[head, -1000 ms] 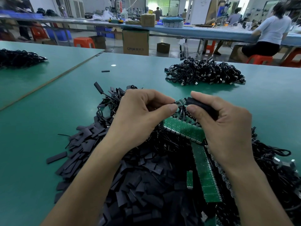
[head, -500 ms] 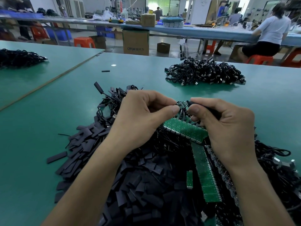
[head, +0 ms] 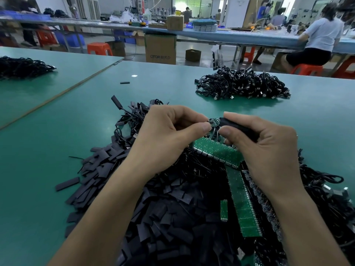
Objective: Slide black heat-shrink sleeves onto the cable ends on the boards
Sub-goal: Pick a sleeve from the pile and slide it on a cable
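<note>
A small green board [head: 213, 121] is pinched at its left end between the thumb and forefinger of the left hand [head: 165, 139]. A black sleeve [head: 235, 126] is gripped between the thumb and curled fingers of the right hand [head: 263, 150]. Its open end is set against the right end of the small green board. How far the board is inside the sleeve cannot be told. Both are held above the table [head: 57, 150], over a heap of work.

Under the hands a green strip of boards [head: 217, 151] is seen lying across the heap, and a second, longer strip [head: 244, 200] runs from it toward the person. A short loose board piece [head: 223, 210] lies just beside the longer strip, on its left. A large pile of flat black sleeves [head: 163, 217] is spread beneath the left forearm and out to the left, with single sleeves scattered at its edge. To the right of the strips, black cables [head: 326, 194] are tangled beneath the right wrist.

Further back on the same table a separate mound of black cables [head: 242, 84] is placed, well apart from the hands. One stray sleeve [head: 124, 82] lies alone on the green surface. On the neighbouring table to the left another cable heap [head: 23, 67] is seen. Behind, a cardboard box [head: 160, 48] stands on the floor, and a seated person [head: 322, 37] is turned toward a long bench.
</note>
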{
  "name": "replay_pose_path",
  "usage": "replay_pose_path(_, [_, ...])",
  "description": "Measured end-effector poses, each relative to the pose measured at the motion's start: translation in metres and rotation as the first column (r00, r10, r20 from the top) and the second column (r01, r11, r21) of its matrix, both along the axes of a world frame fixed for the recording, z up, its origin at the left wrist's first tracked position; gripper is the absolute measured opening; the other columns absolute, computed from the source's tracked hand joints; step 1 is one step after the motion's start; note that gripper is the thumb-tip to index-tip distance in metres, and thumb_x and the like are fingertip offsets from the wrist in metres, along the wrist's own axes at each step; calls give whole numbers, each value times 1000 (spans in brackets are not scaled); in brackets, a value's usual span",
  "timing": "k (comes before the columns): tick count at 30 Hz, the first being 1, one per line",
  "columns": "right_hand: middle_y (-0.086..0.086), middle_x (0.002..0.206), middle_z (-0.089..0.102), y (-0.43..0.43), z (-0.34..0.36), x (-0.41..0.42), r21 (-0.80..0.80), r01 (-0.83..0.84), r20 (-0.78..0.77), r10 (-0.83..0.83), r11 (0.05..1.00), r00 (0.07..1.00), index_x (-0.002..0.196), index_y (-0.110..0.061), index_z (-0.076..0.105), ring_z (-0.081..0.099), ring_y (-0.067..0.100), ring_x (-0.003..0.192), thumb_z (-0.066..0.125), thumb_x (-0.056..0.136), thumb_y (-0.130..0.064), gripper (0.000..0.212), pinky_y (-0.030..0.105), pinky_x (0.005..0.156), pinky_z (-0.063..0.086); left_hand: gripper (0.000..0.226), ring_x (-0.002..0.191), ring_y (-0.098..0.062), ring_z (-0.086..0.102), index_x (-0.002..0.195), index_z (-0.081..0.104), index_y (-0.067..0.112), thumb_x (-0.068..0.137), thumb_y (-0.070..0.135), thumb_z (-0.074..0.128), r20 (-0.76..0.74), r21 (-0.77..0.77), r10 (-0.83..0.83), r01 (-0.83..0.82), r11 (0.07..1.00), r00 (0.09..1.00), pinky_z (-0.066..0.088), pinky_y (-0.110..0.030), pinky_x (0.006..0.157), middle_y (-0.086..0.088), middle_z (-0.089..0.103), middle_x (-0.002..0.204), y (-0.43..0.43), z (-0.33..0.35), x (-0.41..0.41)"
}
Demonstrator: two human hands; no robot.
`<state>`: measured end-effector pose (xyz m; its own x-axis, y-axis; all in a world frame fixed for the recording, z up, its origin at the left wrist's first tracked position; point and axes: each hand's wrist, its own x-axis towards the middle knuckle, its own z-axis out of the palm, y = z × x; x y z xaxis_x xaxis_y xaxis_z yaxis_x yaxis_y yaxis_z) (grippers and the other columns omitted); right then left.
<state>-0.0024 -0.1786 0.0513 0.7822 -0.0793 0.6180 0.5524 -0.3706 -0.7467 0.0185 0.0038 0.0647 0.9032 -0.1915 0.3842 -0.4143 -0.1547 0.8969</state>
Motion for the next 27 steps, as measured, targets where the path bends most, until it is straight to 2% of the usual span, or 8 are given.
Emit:
replay_pose_path(2, [-24,91,74,-2,0,0,13,-29,-15,29,1000,999,104,-36,70,71,3,70,73,75,-41,29,11,66,53,6,64,-6,65,84,77,21,84,16,79,4,6,-6,6,1000,1000,53,-16,62,-1,75,74,1,0,0])
replay_pose_path(6, [-22,92,75,-5,-1,1,23,-42,-20,43,999,999,103,-34,71,71,3,73,73,76,-38,27,12,68,53,7,74,-30,67,90,78,22,85,17,78,13,48,-51,50,998,999,56,-33,69,-3,75,79,3,0,1])
replay_pose_path(10, [-26,89,74,-8,0,-1,-8,-102,-58,101,995,993,101,-32,73,70,-3,74,75,74,-35,27,9,65,52,8,83,-40,65,92,78,23,86,17,77,6,79,-98,97,992,995,54,-47,76,-5,76,83,7,2,1])
replay_pose_path(15, [-21,83,75,-9,2,-2,-72,-225,-137,214,972,967,102,-25,76,69,-3,71,74,74,-32,29,8,65,51,11,83,-30,71,92,78,23,81,21,79,-9,121,-150,150,981,989,58,-38,75,-3,77,84,8,0,3])
replay_pose_path(18, [-17,83,76,-6,2,-1,-50,-234,-147,225,971,963,100,-27,76,70,-2,71,75,74,-32,27,10,66,52,14,77,-21,73,89,76,20,77,22,80,-21,95,-148,150,984,989,58,-26,70,0,77,82,9,-2,4])
replay_pose_path(21, [-10,80,77,-3,1,-1,-6,-255,-140,252,967,958,97,-33,75,70,7,66,75,76,-32,21,15,62,54,13,77,-22,73,85,74,20,78,16,82,-23,94,-162,163,982,987,58,-31,75,-1,77,82,11,-4,7])
replay_pose_path(23, [-7,80,77,-3,0,-1,13,-268,-145,267,963,953,96,-36,75,71,11,66,74,77,-33,19,18,61,55,13,73,-18,71,83,72,22,77,17,83,-18,98,-173,174,980,985,57,-26,71,-1,76,80,12,-4,8])
replay_pose_path(27, [-9,80,76,-4,-4,3,44,-233,-167,238,971,957,95,-37,76,70,8,67,74,74,-39,21,18,60,54,14,66,-16,58,80,71,22,77,13,82,-8,102,-195,195,975,981,48,-29,65,-8,72,77,9,-3,7])
